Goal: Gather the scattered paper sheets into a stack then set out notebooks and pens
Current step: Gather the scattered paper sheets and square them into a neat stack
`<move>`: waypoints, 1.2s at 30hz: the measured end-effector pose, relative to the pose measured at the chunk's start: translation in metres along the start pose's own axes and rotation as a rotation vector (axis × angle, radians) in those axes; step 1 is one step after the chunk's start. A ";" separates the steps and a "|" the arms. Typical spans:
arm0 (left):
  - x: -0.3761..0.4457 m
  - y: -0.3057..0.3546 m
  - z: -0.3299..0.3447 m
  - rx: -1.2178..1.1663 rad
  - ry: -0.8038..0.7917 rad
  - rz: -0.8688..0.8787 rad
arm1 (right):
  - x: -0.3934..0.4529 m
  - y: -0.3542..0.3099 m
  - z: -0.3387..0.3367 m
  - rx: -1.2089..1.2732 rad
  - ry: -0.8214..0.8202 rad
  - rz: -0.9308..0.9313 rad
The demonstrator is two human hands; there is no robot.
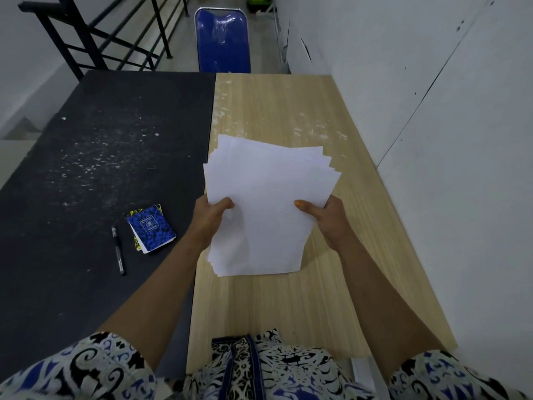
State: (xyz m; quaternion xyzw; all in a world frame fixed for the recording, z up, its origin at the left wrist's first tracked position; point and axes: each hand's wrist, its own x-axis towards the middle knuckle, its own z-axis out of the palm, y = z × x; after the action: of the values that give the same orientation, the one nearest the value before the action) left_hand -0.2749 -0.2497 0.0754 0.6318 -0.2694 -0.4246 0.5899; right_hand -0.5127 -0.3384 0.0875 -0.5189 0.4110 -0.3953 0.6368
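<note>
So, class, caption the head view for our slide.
Both hands hold a paper stack over the wooden table; notebooks and pen wait.

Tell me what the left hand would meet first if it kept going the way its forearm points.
The left hand already grips the paper stack; beyond that only bare wooden tabletop shows, though depth is unclear.

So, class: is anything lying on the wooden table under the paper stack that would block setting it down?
Nothing visible does. Both hands hold the paper stack over bare wooden table; the notebooks and pen lie apart on the black table.
</note>
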 end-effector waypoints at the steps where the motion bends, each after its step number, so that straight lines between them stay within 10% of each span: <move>1: 0.001 0.000 0.000 0.003 0.005 0.010 | 0.000 -0.001 0.001 -0.009 0.019 -0.006; 36: 0.011 0.022 -0.009 0.105 -0.043 0.229 | 0.016 0.005 0.045 -0.047 0.109 -0.075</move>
State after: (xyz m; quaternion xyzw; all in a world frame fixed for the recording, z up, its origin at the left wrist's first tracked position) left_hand -0.2585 -0.2581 0.0940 0.6175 -0.3743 -0.3532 0.5949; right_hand -0.4653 -0.3371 0.0864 -0.5266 0.4345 -0.4366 0.5858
